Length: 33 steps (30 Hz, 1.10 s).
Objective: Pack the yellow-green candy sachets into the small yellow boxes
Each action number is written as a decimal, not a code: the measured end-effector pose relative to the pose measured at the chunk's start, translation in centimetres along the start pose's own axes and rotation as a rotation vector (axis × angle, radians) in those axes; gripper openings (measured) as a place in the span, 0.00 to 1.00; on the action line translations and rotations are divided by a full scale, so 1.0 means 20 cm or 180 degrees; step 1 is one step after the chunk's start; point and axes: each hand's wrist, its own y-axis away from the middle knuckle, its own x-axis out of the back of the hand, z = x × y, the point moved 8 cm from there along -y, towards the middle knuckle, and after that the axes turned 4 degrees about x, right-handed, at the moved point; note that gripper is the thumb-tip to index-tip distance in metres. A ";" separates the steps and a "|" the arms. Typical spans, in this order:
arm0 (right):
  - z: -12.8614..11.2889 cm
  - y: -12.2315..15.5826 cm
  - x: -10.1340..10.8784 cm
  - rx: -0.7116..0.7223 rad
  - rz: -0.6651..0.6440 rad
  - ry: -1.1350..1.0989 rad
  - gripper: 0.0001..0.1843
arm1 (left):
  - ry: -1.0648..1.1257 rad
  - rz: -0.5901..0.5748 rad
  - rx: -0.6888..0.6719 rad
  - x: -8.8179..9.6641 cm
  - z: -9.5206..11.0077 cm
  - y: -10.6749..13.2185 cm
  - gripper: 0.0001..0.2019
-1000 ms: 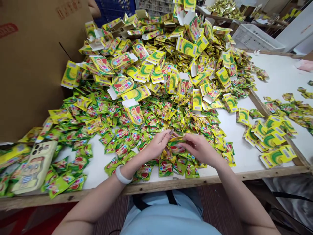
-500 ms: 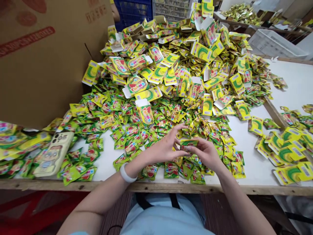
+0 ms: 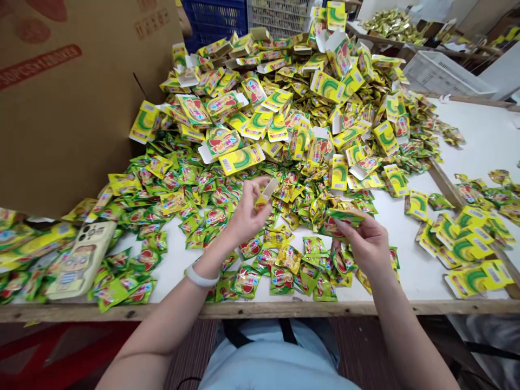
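Observation:
My left hand (image 3: 246,214) is closed on a small yellow carton (image 3: 268,190), tilted just above the heap, its pale side or flap towards me. To the right, my right hand (image 3: 368,245) pinches a green candy packet (image 3: 337,222) between thumb and fingers; whether more packets lie behind it I cannot tell. Loose green and yellow packets (image 3: 246,280) with watermelon pictures lie on the white table below both hands. Behind them, open-ended yellow cartons (image 3: 242,159) are strewn over a tall mound of packets.
A large brown cardboard box (image 3: 81,124) stands at the left. A phone in a cartoon case (image 3: 83,260) lies near the wooden table edge (image 3: 284,310). Flat-looking yellow cartons (image 3: 471,249) sit at the right by a wooden divider. Crates (image 3: 444,73) stand behind; part of another person shows at the back.
My hands have moved apart. The left has gone up and left and taken the carton from the front of the heap; the right has shifted right with the packet.

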 end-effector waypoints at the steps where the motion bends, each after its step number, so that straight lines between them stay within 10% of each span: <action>1: -0.05 -0.01 -0.01 0.0191 0.0029 -0.0031 0.10 | 0.0589 -0.0482 0.0116 -0.11 0.03 0.04 0.15; 5: -0.22 -0.03 -0.10 0.0983 -0.0156 0.0122 0.06 | 0.1824 -0.1654 0.0564 -0.39 0.10 0.21 0.28; 11: -0.27 0.00 -0.26 0.1641 -0.1262 0.1583 0.12 | 0.1568 -0.1439 0.0450 -0.37 0.14 0.24 0.40; 17: -0.24 0.04 -0.32 0.1074 -0.2369 0.2520 0.12 | 0.1173 -0.2021 0.0425 -0.41 0.16 0.27 0.48; 23: -0.26 0.04 -0.22 0.1440 -0.1859 0.1960 0.05 | 0.1295 -0.2177 0.0437 -0.41 0.14 0.26 0.50; 30: -0.12 0.21 -0.26 0.1098 -0.2426 0.1754 0.10 | 0.1201 -0.2390 0.0532 -0.50 0.19 0.37 0.52; 33: -0.13 0.21 -0.07 0.1045 -0.1767 0.1985 0.09 | 0.1166 -0.2395 0.0212 -0.49 0.21 0.33 0.49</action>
